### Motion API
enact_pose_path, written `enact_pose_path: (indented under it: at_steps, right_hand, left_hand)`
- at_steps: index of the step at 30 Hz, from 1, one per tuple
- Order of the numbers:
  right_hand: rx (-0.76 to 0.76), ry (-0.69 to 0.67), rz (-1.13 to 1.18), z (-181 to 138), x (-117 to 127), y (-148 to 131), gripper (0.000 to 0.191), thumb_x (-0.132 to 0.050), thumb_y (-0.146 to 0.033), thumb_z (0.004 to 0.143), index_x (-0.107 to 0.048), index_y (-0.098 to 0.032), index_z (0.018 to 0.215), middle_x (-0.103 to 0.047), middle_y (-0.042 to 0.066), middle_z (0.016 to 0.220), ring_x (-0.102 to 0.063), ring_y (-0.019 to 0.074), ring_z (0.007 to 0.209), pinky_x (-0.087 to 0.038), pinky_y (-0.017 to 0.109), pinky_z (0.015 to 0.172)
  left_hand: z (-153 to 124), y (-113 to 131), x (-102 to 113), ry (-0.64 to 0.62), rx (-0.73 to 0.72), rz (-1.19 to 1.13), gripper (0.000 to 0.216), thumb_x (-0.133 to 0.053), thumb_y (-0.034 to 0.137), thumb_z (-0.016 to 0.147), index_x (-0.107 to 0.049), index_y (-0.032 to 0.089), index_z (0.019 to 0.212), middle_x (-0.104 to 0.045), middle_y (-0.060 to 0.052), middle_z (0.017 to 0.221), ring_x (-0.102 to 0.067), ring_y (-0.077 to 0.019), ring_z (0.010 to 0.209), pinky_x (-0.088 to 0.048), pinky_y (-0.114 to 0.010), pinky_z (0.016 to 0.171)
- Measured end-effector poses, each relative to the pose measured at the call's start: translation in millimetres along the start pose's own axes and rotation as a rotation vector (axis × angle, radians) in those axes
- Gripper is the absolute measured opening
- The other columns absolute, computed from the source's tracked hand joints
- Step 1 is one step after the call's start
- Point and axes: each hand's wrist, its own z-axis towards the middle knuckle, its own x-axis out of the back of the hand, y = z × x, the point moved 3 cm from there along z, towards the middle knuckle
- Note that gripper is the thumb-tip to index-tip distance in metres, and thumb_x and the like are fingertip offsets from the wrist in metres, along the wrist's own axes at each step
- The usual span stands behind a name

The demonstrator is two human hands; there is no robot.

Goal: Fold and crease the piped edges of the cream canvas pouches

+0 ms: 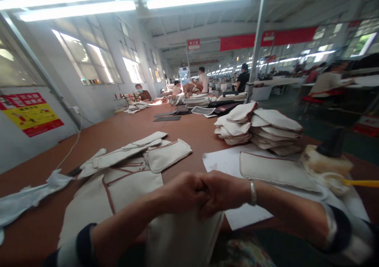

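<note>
1. Down at the near edge of the desk (pixel 195 135), a cream cloth piece (pixel 180 235) hangs from both hands.
2. Left hand (pixel 185 192) and right hand (pixel 223 194) meet, each grip closed on its top edge.
3. Just right lies white paper (pixel 222 162); behind it, a cloth stack (pixel 260 131).

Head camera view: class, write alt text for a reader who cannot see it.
Two bare hands, left hand and right hand, meet over a cream fabric piece at the edge of a brown table. Stacks of cream pieces and a glue bottle sit to the right.
</note>
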Motion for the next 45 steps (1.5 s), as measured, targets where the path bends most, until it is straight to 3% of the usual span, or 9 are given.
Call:
enact_pose_path:
  at_steps: [5,9,12,15,20,25,28,32,45]
  right_hand:
    - [0.040,0.033,0.053,-1.5,-6.8,22.0,0.034,-0.074,-0.044,0.081,-0.071,-0.010,0.080,-0.062,0.000,0.074,-0.052,0.0125,0.071,-0.043,0.022,0.064]
    - [0.182,0.109,0.144,-14.1,21.5,24.3,0.029,-0.074,-0.038,0.083,-0.070,-0.010,0.076,-0.066,0.007,0.085,-0.057,0.0164,0.084,-0.047,0.027,0.077]
    - [0.181,0.184,0.054,-18.2,32.9,32.1,0.027,-0.073,-0.037,0.084,-0.069,-0.012,0.077,-0.066,0.010,0.090,-0.059,0.0208,0.092,-0.048,0.034,0.085]
    - [0.139,0.185,-0.091,-21.9,28.6,37.7,0.018,-0.075,-0.032,0.081,-0.072,-0.014,0.081,-0.067,0.014,0.102,-0.057,0.0256,0.102,-0.044,0.043,0.094]
    - [0.090,0.099,0.079,-36.1,10.2,1.2,0.041,-0.059,-0.029,0.090,-0.057,-0.017,0.130,-0.059,0.012,0.126,-0.055,0.0238,0.113,-0.043,0.039,0.098]
    - [-0.044,0.122,0.152,-43.9,-9.9,-21.4,0.020,-0.058,-0.028,0.090,-0.060,-0.013,0.104,-0.062,0.005,0.094,-0.055,0.0162,0.081,-0.046,0.028,0.074]
    - [-0.023,0.167,0.259,-46.5,-18.5,-14.9,0.013,-0.056,-0.027,0.091,-0.057,-0.013,0.092,-0.056,0.002,0.083,-0.049,0.0135,0.073,-0.043,0.025,0.066]
    - [-0.054,0.195,0.309,-51.7,-22.9,-6.4,0.010,-0.055,-0.024,0.091,-0.054,-0.015,0.089,-0.051,0.000,0.080,-0.045,0.0119,0.069,-0.040,0.024,0.063]
    - [-0.130,0.254,0.473,-62.3,-32.1,12.1,0.017,-0.055,-0.032,0.088,-0.056,-0.014,0.089,-0.049,-0.002,0.076,-0.041,0.0110,0.068,-0.035,0.022,0.059]
  left_hand:
    - [-21.2,-50.4,37.9,-0.131,0.082,-0.054,0.061,-0.056,0.070,0.081,-0.059,0.014,0.057,-0.040,0.004,0.053,-0.032,-0.0091,0.050,-0.024,-0.022,0.046]
    - [-45.7,-58.1,48.2,-0.202,0.057,-0.163,0.069,-0.074,0.074,0.060,-0.071,0.013,0.091,-0.064,-0.002,0.079,-0.053,-0.0160,0.071,-0.043,-0.022,0.066]
    - [-54.0,-36.4,39.7,-0.165,0.005,-0.210,0.049,-0.083,0.046,0.069,-0.070,0.013,0.103,-0.067,-0.004,0.094,-0.056,-0.0173,0.083,-0.045,-0.023,0.076]
    - [-49.9,-18.4,20.6,-0.070,-0.012,-0.225,0.027,-0.077,0.033,0.078,-0.066,0.012,0.089,-0.058,0.001,0.077,-0.048,-0.0117,0.070,-0.039,-0.019,0.063]
    - [-29.2,-14.4,-15.3,-0.111,0.008,-0.352,0.028,-0.081,0.030,0.073,-0.059,0.013,0.079,-0.048,0.005,0.070,-0.038,-0.0090,0.064,-0.031,-0.019,0.055]
    - [-19.9,-9.9,-30.4,-0.224,0.018,-0.560,0.035,-0.085,0.029,0.068,-0.064,0.011,0.089,-0.051,0.003,0.072,-0.038,-0.0088,0.063,-0.030,-0.020,0.055]
    - [-18.3,-10.3,-34.5,-0.163,0.030,-0.573,0.038,-0.085,0.036,0.067,-0.063,0.011,0.085,-0.048,0.003,0.069,-0.035,-0.0080,0.061,-0.025,-0.020,0.053]
    - [-17.4,-15.0,-37.7,-0.055,0.038,-0.482,0.034,-0.078,0.040,0.076,-0.062,0.011,0.080,-0.048,0.003,0.069,-0.036,-0.0087,0.063,-0.026,-0.021,0.054]
    - [-17.3,-13.1,-42.6,-0.039,0.097,-0.384,0.034,-0.067,0.044,0.084,-0.063,0.011,0.080,-0.044,0.004,0.062,-0.031,-0.0079,0.056,-0.021,-0.023,0.050]
